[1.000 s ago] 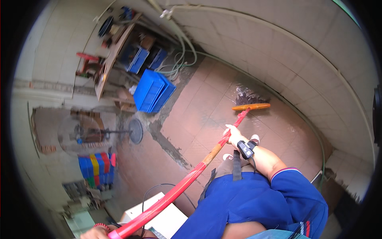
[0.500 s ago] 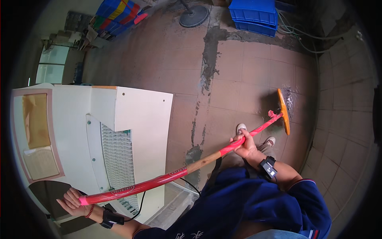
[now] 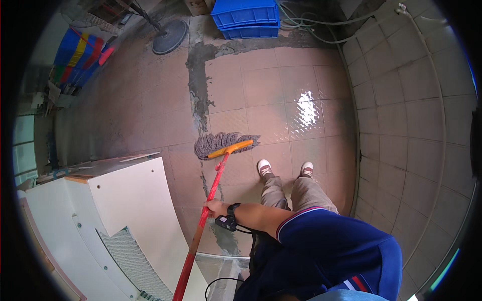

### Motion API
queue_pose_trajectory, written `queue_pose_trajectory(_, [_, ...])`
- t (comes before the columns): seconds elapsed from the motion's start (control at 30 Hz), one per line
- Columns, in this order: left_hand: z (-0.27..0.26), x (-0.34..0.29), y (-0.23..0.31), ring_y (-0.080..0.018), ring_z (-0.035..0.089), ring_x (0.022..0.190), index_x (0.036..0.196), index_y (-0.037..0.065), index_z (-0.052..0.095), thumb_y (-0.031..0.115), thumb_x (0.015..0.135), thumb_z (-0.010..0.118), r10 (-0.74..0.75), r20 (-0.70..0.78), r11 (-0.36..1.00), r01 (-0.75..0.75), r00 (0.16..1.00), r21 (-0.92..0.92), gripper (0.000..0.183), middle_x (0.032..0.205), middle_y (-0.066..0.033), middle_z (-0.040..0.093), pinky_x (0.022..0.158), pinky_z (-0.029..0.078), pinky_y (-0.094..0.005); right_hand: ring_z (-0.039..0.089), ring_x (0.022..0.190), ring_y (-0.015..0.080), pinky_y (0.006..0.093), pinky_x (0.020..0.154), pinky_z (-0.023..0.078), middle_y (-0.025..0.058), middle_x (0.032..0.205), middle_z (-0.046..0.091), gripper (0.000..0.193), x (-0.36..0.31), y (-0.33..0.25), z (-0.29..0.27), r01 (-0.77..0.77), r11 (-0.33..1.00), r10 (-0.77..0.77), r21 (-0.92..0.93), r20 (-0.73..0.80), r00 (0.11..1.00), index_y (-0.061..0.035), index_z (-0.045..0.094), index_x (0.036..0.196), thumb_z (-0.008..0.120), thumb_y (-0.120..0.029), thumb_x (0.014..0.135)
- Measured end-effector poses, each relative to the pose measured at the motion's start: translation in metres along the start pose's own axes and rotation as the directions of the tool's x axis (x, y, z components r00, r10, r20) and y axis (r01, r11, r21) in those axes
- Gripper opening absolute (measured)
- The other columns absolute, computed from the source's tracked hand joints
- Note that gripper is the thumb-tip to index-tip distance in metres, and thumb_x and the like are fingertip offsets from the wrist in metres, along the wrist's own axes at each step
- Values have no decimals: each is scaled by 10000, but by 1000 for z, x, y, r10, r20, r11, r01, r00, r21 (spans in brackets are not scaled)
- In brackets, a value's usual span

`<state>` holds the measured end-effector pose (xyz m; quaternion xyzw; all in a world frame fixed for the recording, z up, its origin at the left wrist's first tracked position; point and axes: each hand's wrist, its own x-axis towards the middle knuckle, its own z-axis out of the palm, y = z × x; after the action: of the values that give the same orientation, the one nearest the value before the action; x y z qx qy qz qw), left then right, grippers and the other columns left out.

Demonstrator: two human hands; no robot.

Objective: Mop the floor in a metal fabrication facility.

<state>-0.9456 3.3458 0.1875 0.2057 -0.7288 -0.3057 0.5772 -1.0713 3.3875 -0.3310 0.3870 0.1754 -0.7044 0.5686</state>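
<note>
ahead and to the left of the shoes (image 3: 264, 168), the grey mop head (image 3: 221, 142) lies on the floor tiles (image 3: 266, 118), its long side nearly crosswise. the red handle (image 3: 190, 256) slants from it toward the lower left, and the right hand (image 3: 215, 206), close below the mop head, is curled round it (the left hand is out of view, so i cannot tell its hold).
</note>
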Motion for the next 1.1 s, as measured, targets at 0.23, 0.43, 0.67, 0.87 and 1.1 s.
queue_pose_trajectory(0.23, [99,-19,-8,-52,320,339,686,107,485,298,822,446,-103,-429,986,37,897,-160,238,491,42,332,362,301,-182,569,656,235,376,576,463,99,717,544,125,-3,-43,-4,68,984,-51,162,-107,993,-22,441,883,478,-59,770])
queue_pose_trajectory(0.43, [132,-16,-36,-89,241,319,453,164,241,289,861,308,-25,253,910,127,967,-394,432,386,40,221,367,264,-225,563,695,219,386,621,492,91,768,530,85,-62,-123,-90,196,809,-284,554,78,956,-22,443,861,463,-79,801])
queue_pose_trajectory(0.67, [244,-59,-88,-87,239,324,419,165,220,237,873,267,-53,655,711,489,754,-505,462,357,8,244,470,340,-200,542,740,212,363,679,481,99,787,524,102,-125,-190,-197,549,448,-707,705,-96,700,1,454,852,438,-94,817])
queue_pose_trajectory(0.87, [347,-138,-89,-99,276,285,436,151,285,229,891,173,101,831,550,665,548,-505,475,343,-1,284,365,320,-201,464,583,177,386,594,468,70,671,420,38,-186,-256,-292,723,234,-575,650,-507,642,-36,383,777,356,-9,777])
queue_pose_trajectory(1.1, [336,-91,-75,-91,222,299,420,163,250,262,893,188,-47,736,525,644,675,-557,487,343,9,256,383,256,-194,377,496,175,305,457,377,61,574,366,29,-232,-282,-235,658,204,-498,725,-502,707,-54,364,695,368,-28,683])
